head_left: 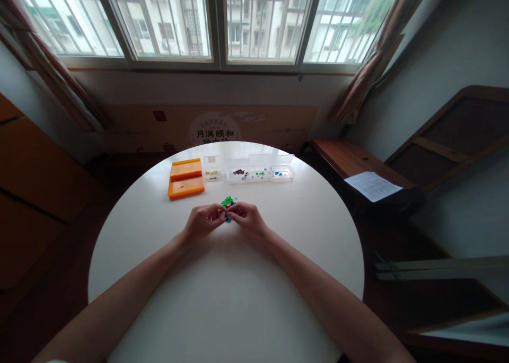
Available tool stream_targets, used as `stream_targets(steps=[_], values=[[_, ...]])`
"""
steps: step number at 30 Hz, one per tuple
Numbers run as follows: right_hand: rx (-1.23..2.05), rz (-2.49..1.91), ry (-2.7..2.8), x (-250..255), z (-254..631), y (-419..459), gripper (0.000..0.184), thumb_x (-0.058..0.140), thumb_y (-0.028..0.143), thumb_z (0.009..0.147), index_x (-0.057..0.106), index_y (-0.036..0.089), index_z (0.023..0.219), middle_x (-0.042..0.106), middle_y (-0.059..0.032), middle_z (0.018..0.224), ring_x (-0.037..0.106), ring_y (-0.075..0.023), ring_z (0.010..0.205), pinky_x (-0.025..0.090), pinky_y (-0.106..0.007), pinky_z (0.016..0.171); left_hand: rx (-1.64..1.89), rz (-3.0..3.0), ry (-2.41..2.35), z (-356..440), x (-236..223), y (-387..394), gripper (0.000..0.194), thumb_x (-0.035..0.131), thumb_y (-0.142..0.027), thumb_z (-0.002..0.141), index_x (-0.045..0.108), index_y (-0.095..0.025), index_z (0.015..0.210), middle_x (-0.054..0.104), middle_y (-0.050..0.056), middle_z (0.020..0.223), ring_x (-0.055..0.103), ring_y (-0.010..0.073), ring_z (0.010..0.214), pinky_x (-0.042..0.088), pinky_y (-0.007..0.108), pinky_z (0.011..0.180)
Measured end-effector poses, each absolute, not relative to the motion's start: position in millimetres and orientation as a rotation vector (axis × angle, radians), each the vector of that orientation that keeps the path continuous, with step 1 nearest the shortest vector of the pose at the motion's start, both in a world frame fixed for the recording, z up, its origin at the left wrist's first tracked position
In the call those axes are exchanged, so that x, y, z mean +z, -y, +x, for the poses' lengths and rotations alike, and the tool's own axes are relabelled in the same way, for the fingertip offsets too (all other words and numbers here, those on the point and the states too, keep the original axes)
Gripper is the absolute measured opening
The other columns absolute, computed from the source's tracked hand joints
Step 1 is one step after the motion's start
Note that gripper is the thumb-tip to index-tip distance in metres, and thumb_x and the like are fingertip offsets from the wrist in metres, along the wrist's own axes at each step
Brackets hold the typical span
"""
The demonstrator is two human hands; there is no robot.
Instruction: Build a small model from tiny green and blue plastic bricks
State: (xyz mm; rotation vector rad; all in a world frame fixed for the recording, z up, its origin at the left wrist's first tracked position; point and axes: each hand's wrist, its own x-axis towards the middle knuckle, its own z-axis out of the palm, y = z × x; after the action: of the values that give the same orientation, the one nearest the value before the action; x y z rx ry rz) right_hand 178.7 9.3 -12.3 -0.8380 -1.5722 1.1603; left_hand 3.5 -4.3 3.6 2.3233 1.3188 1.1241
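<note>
A small heap of tiny pieces (228, 200), bright green at the top with blue, yellow and dark bits below, lies on the white round table (234, 278). My left hand (202, 220) and my right hand (248, 218) meet over its near side. Thumb and fingers of both are pinched together, fingertips almost touching. Whatever lies between them is too small and too covered to name. Part of the heap is hidden behind my fingers.
Behind the heap stand an orange open case (186, 187) and clear plastic boxes (238, 179) with small cream, dark, green and blue pieces in them. A wooden bench (338, 153) with paper sheets (373, 186) is at the right. Windows (170, 18) face the table.
</note>
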Motion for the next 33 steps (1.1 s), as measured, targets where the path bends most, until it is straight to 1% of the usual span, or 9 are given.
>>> stream_targets(steps=[13, 23, 33], values=[[1.155, -0.838, 1.586, -10.5, 179.6, -9.2, 0.026, 0.066, 0.039, 0.073, 0.068, 0.014, 0.079, 0.067, -0.0051, 0.070, 0.061, -0.0141, 0.062, 0.049, -0.025, 0.059, 1.122, 2.342, -1.270, 1.7, 2.6, 2.7, 0.016, 0.059, -0.026, 0.078, 0.069, -0.014, 0.085, 0.060, -0.002, 0.055, 0.049, 0.0065, 0.047, 0.040, 0.015, 0.050], [1.139, -0.858, 1.599, -9.8, 179.7, -9.0, 0.023, 0.065, 0.036, 0.073, 0.068, 0.014, 0.080, 0.068, -0.0053, 0.071, 0.060, -0.0134, 0.062, 0.049, -0.026, 0.061, 1.108, 2.373, -1.298, 1.4, 1.9, 1.3, 0.017, 0.059, -0.026, 0.079, 0.071, -0.015, 0.084, 0.061, -0.001, 0.054, 0.049, 0.0066, 0.046, 0.039, 0.015, 0.050], [1.153, -0.832, 1.570, -7.5, 179.5, -7.8, 0.022, 0.066, 0.034, 0.072, 0.068, 0.014, 0.079, 0.068, -0.0054, 0.071, 0.062, -0.0147, 0.064, 0.049, -0.026, 0.061, 1.131, 2.388, -1.310, 1.5, 1.7, 1.6, 0.016, 0.060, -0.024, 0.079, 0.071, -0.015, 0.085, 0.062, -0.001, 0.055, 0.051, 0.0071, 0.046, 0.040, 0.015, 0.050]])
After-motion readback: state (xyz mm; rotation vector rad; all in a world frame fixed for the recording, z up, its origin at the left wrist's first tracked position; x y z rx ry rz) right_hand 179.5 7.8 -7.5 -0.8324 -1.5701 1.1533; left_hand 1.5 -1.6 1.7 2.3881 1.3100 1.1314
